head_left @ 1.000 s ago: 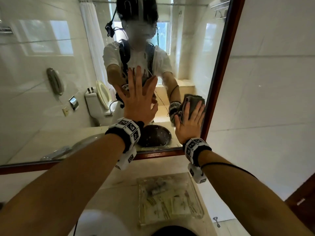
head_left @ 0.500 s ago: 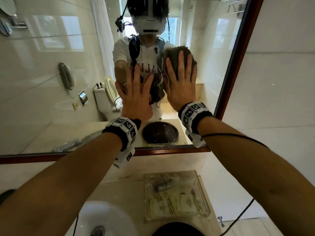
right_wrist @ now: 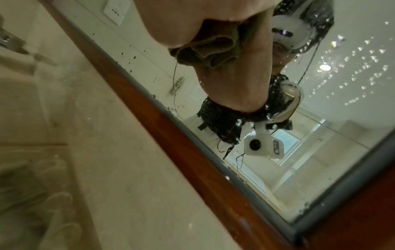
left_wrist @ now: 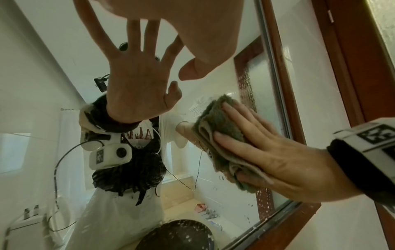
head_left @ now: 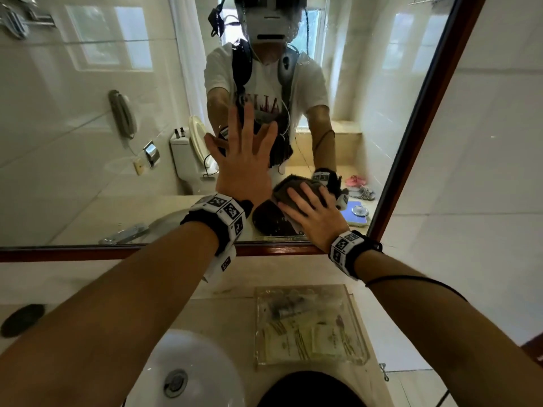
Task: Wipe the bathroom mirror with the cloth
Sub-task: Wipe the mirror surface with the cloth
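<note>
The mirror (head_left: 88, 142) has a red-brown wooden frame (head_left: 426, 113) and water spots near its lower edge. My left hand (head_left: 244, 160) lies flat on the glass, fingers spread and straight, holding nothing; the left wrist view shows it (left_wrist: 198, 33) from below. My right hand (head_left: 311, 210) presses a folded grey-green cloth (head_left: 286, 186) against the glass near the bottom right corner. Its fingers lie straight over the cloth (left_wrist: 220, 125) while the thumb tucks into a lower fold. In the right wrist view the cloth (right_wrist: 205, 50) bunches under my palm (right_wrist: 171, 22).
Below the mirror runs a beige stone counter with a white basin (head_left: 188, 371) and a clear tray (head_left: 308, 324) of toiletries. A dark round disc (head_left: 22, 320) lies at the counter's left. A tiled wall (head_left: 484, 171) stands to the right of the frame.
My right hand swept the cloth from the lower right up to the mirror's middle, then back down toward the bottom edge. The left hand stayed flat on the glass.
</note>
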Action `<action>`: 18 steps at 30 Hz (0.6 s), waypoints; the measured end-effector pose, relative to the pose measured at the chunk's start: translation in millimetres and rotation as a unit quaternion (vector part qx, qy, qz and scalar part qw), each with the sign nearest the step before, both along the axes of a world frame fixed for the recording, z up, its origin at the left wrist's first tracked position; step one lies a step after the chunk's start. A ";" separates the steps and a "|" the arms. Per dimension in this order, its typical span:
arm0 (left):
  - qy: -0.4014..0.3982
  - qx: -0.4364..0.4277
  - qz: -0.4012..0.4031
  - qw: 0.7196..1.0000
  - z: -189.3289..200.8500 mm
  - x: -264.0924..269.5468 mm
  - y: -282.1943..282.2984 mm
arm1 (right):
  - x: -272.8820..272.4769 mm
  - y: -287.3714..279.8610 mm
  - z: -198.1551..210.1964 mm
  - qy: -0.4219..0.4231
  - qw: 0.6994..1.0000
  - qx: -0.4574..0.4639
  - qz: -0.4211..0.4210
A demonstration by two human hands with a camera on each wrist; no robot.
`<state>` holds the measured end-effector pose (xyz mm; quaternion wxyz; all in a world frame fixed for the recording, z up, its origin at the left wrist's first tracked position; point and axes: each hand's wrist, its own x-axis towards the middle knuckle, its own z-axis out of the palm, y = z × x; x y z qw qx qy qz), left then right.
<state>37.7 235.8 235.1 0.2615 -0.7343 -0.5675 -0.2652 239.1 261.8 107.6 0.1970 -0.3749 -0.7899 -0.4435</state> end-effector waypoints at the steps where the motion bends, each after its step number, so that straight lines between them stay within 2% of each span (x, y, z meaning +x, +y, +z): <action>1: 0.003 0.000 0.004 1.000 0.0 0.0 0.0 | 2.1 0.0 2.0 -0.014 1.000 -0.001 0.005; 4: 0.014 -0.011 0.006 1.000 0.1 -1.1 0.4 | 13.2 2.8 24.0 -0.007 1.000 0.009 0.004; 8: 0.014 -0.008 0.015 1.000 -1.8 1.1 0.7 | 18.0 8.2 91.6 0.123 0.990 0.065 -0.012; 12: 0.013 0.006 0.030 0.999 -3.1 5.3 2.2 | 18.0 11.7 149.4 0.210 0.973 0.087 -0.029; 15: -0.008 0.016 0.011 1.000 -6.1 2.0 4.4 | 10.1 11.0 148.3 0.229 0.968 0.089 -0.043; 18: -0.017 0.027 0.003 0.999 -8.8 0.0 6.5 | 1.6 11.6 124.4 0.204 0.975 0.081 -0.029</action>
